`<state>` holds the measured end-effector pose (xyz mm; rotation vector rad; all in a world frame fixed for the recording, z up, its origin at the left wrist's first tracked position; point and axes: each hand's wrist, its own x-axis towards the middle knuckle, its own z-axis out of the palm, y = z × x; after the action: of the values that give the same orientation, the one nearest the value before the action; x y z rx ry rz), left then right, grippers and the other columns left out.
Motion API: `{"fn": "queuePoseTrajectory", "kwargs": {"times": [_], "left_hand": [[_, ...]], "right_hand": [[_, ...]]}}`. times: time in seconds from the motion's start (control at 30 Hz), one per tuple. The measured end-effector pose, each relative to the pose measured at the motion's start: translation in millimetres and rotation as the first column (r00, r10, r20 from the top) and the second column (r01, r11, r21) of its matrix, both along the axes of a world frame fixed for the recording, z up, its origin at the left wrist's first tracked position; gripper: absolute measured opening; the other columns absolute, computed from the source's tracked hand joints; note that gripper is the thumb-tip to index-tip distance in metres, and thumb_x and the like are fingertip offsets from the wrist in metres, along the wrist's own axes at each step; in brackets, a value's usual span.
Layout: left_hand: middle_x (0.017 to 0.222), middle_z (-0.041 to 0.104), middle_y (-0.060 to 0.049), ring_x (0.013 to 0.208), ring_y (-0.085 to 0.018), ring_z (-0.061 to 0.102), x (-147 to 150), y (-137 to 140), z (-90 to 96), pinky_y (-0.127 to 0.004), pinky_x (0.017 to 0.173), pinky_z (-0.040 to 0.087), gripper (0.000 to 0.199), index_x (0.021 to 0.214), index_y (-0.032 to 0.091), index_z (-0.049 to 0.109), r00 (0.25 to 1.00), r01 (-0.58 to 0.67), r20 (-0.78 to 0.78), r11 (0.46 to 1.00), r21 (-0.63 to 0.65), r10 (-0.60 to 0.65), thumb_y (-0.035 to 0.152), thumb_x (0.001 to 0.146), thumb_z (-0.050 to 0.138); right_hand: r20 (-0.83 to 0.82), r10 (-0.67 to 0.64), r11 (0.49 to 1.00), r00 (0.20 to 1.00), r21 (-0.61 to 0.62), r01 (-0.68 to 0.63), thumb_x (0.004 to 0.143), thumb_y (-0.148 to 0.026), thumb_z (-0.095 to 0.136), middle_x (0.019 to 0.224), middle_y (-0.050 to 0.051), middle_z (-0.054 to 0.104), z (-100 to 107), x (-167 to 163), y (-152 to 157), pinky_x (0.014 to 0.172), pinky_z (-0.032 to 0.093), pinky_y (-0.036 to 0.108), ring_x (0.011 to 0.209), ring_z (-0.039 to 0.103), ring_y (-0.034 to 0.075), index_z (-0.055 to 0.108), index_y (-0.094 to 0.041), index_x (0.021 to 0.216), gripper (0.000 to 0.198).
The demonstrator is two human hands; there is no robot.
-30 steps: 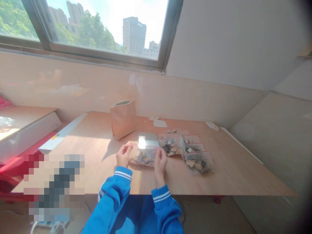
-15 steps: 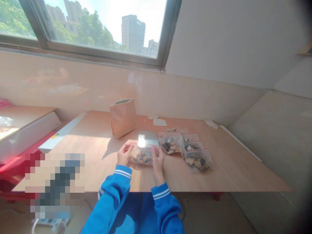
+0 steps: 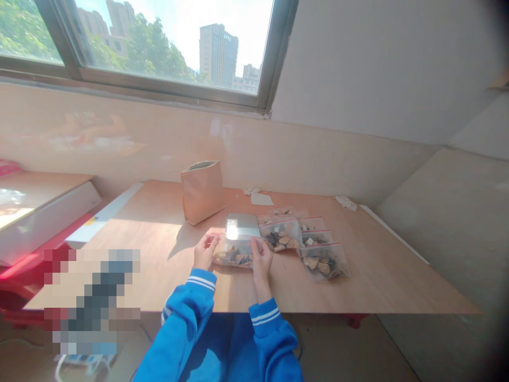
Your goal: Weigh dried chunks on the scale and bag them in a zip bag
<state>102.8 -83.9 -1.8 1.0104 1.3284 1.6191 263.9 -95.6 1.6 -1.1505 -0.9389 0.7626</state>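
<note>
A clear zip-lock bag [image 3: 234,258] with dark and tan dried pieces inside stands upright between my hands. My left hand [image 3: 205,250] pinches the left end of its top edge. At the right end, my right hand [image 3: 261,259] pinches the same edge. Just behind the bag lies a flat, shiny digital scale [image 3: 242,225], its front part hidden by the bag. Several similar filled zip-lock bags [image 3: 324,262] with red seal lines lie to the right of my right hand.
An open brown paper bag [image 3: 202,192] stands behind the scale, to the left. A white paper [image 3: 262,199] and crumpled scraps [image 3: 345,203] lie along the table's back. The wooden table [image 3: 377,281] ends close to my body. A second table [image 3: 47,185] stands at left.
Both hands still pinch the bag's top edge, with almost no movement. The whole view has shifted very slightly.
</note>
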Motion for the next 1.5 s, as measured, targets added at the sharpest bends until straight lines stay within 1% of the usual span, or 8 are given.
{"fn": "queuePoseTrajectory", "kwargs": {"times": [0.13,0.3,0.57,0.8,1.03,1.23,1.37,1.5], "left_hand": [[0.072,0.066,-0.004,0.065,-0.014,0.058,0,4,-8.2,-0.023,0.059,0.045,0.042,0.082,0.014,0.065,0.999,0.01,0.048,1.0,-0.015,-0.009,0.054,0.069,0.069],[0.072,0.065,-0.004,0.063,-0.013,0.056,-1,5,-11.9,-0.023,0.059,0.044,0.041,0.083,0.015,0.065,0.999,0.022,0.036,0.999,-0.024,-0.021,0.054,0.071,0.067],[0.073,0.066,-0.004,0.071,-0.015,0.058,-1,1,-4.0,-0.025,0.067,0.045,0.039,0.08,0.015,0.066,0.999,-0.021,-0.042,1.0,0.01,0.022,0.053,0.07,0.068],[0.079,0.07,-0.006,0.073,-0.015,0.061,-2,0,-0.3,-0.025,0.069,0.047,0.036,0.082,0.015,0.071,0.993,0.113,-0.028,0.993,0.038,-0.111,0.048,0.068,0.072],[0.077,0.071,-0.006,0.072,-0.016,0.062,-4,1,-3.9,-0.025,0.068,0.049,0.035,0.081,0.015,0.072,0.997,0.071,-0.043,0.997,0.025,-0.07,0.048,0.067,0.072],[0.074,0.07,-0.005,0.071,-0.016,0.063,-1,-3,6.2,-0.026,0.067,0.049,0.037,0.08,0.015,0.07,0.999,0.043,-0.021,0.999,0.011,-0.043,0.049,0.065,0.072],[0.074,0.07,-0.006,0.072,-0.017,0.064,1,-4,12.4,-0.028,0.071,0.051,0.035,0.075,0.015,0.07,0.995,0.098,-0.001,0.994,0.052,-0.099,0.048,0.064,0.073],[0.08,0.072,-0.009,0.079,-0.021,0.067,1,-5,12.7,-0.032,0.076,0.053,0.033,0.075,0.014,0.072,0.99,0.141,-0.029,0.989,0.054,-0.14,0.044,0.062,0.076]], "right_hand": [[0.049,-0.02,1.0,0.999,-0.021,0.021,0.085,-0.054,0.053,0.074,0.005,0.067,-6,1,1,0.06,0.045,0.028,0.064,0.057,0.017,0.068,-0.013,0.091,0.044],[0.109,-0.052,0.999,0.993,0.004,0.052,0.086,-0.053,0.051,0.072,0.005,0.066,-7,2,1,0.064,0.046,0.029,0.067,0.058,0.018,0.067,-0.014,0.083,0.043],[0.1,-0.057,0.998,0.993,-0.007,0.058,0.086,-0.053,0.051,0.073,0.005,0.065,-4,1,-1,0.068,0.047,0.03,0.071,0.059,0.019,0.062,-0.015,0.076,0.041],[0.029,0.036,0.999,0.999,0.003,-0.036,0.082,-0.049,0.058,0.083,0.007,0.068,-2,-2,-1,0.066,0.048,0.029,0.073,0.061,0.019,0.065,-0.014,0.087,0.037],[0.063,0.031,0.999,0.998,0.035,-0.034,0.082,-0.047,0.059,0.081,0.007,0.069,0,-2,-2,0.077,0.048,0.031,0.08,0.063,0.02,0.067,-0.014,0.081,0.034],[0.075,0.036,0.999,0.997,0.023,-0.038,0.08,-0.047,0.061,0.085,0.008,0.07,0,-2,-2,0.079,0.048,0.032,0.082,0.063,0.02,0.068,-0.013,0.085,0.035],[0.046,0.038,0.999,0.998,0.026,-0.039,0.08,-0.045,0.062,0.08,0.007,0.071,2,-3,-2,0.077,0.05,0.032,0.078,0.064,0.02,0.068,-0.013,0.083,0.033],[0.014,0.105,0.994,0.994,0.02,-0.105,0.075,-0.043,0.069,0.086,0.01,0.073,2,-6,-2,0.08,0.052,0.036,0.083,0.066,0.023,0.071,-0.013,0.083,0.032]]}}
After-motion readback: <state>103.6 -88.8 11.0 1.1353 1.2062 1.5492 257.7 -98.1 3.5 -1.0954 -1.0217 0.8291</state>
